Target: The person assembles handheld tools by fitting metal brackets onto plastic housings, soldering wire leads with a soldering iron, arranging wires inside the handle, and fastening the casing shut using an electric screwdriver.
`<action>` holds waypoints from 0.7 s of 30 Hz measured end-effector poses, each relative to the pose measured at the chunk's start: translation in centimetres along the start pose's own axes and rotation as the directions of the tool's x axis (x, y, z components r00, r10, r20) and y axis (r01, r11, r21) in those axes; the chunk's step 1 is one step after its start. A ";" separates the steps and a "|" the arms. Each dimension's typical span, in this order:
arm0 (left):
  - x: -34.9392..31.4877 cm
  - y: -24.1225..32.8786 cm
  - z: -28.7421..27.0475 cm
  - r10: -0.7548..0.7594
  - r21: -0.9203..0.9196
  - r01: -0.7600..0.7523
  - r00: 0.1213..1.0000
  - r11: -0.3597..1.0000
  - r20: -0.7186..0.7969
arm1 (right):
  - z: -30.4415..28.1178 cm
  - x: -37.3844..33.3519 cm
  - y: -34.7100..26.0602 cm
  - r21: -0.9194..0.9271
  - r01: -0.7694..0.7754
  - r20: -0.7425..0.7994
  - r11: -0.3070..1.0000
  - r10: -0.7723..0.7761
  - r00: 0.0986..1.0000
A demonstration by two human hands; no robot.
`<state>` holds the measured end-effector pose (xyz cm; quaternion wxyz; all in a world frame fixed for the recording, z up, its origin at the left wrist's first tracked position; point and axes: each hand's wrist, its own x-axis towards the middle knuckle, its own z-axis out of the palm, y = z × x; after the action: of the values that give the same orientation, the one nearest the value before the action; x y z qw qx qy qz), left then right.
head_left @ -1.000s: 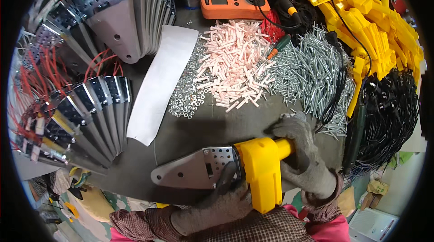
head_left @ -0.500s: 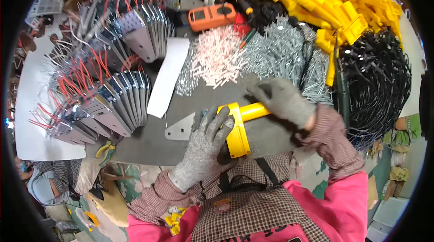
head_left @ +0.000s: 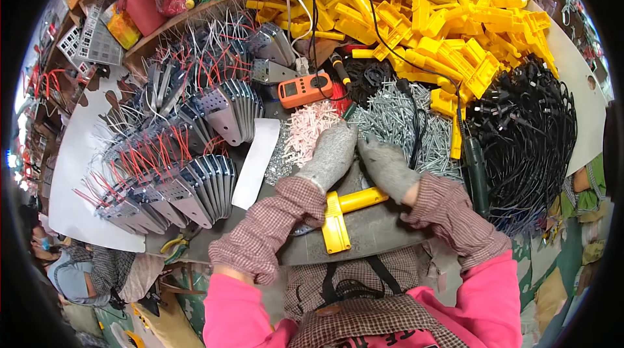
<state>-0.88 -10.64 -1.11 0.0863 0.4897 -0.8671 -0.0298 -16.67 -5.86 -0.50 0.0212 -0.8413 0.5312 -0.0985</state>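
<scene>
My left hand (head_left: pixel 333 153), in a grey glove, reaches over the near edge of the pale pink stick pile (head_left: pixel 305 132). Its fingers are drawn together beside the screw pile (head_left: pixel 396 117), close to a small green-handled tool (head_left: pixel 350 111); whatever they grip is hidden. My right hand (head_left: pixel 390 167), also gloved, lies at the near-left side of the screws with fingers curled; their contents cannot be made out. Below both hands, a yellow plastic T-shaped housing (head_left: pixel 336 227) rests on the dark mat, touched by neither. My left sleeve covers most of what lies beside it.
Grey metal brackets with red and white wires (head_left: pixel 175 185) stand in rows at left, beside a white strip (head_left: pixel 257 162). An orange meter (head_left: pixel 304 91) sits behind the sticks. Yellow housings (head_left: pixel 448 36) heap at the back, black cables (head_left: pixel 526 146) at right, near an upright dark-green power driver (head_left: pixel 476 175).
My left hand has let go of the yellow housing and moved away to the piles. My right hand has left its stem and gone toward the screws. The view has shifted, showing more of the back.
</scene>
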 end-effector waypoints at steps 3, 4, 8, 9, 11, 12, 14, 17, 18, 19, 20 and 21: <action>0.9 -0.2 1.1 -0.013 -0.221 -0.004 0.997 0.975 -0.073 | 1.4 1.8 1.5 0.020 0.027 -0.092 0.999 -0.025 0.995; 0.8 -0.4 1.2 -0.013 -0.220 -0.003 0.998 0.975 -0.069 | 1.3 1.9 1.7 0.023 0.026 -0.091 0.999 -0.024 0.996; 0.4 -0.5 0.6 -0.067 -0.301 0.015 0.984 0.954 -0.164 | 1.5 2.5 2.5 0.145 -0.026 -0.093 0.989 0.040 0.995; 0.6 -0.7 0.3 -0.057 -0.315 -0.001 0.983 0.949 -0.175 | 1.7 2.5 2.8 0.176 -0.024 -0.121 0.984 0.046 0.992; 0.6 -1.3 0.0 -0.021 -0.263 -0.042 0.972 0.964 -0.234 | 1.8 3.0 2.7 0.228 -0.013 -0.198 0.973 0.059 0.978; 0.3 -1.2 0.1 -0.030 -0.265 -0.034 0.973 0.964 -0.231 | 1.8 2.8 2.6 0.231 -0.008 -0.192 0.973 0.054 0.980; 0.2 -0.9 -0.1 -0.203 -0.390 0.139 0.971 0.910 -0.129 | 0.7 2.8 2.2 0.263 -0.027 -0.164 0.965 0.072 0.984; -0.3 -0.8 0.0 -0.246 -0.479 0.166 0.963 0.862 -0.109 | 0.0 1.7 2.1 0.335 -0.039 -0.179 0.941 0.105 0.978; -0.4 -0.8 -0.3 -0.245 -0.477 0.172 0.965 0.862 -0.095 | -0.3 1.4 1.9 0.387 -0.054 -0.195 0.921 0.139 0.971; -0.4 -0.8 -0.6 -0.239 -0.443 0.174 0.966 0.880 -0.095 | -0.8 1.6 1.7 0.439 -0.068 -0.167 0.896 0.156 0.974; -0.8 -0.8 -0.8 -0.247 -0.445 0.183 0.965 0.877 -0.089 | -1.2 1.4 1.2 0.442 -0.067 -0.158 0.894 0.152 0.976; -1.2 -0.8 -1.1 -0.233 -0.451 0.152 0.964 0.879 -0.131 | -1.5 1.1 0.7 0.484 -0.033 -0.197 0.874 0.146 0.969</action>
<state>0.64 -9.99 -0.34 0.2691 0.5423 -0.7735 -0.1875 -17.10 -7.08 1.08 0.1712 -0.7676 0.5278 -0.3208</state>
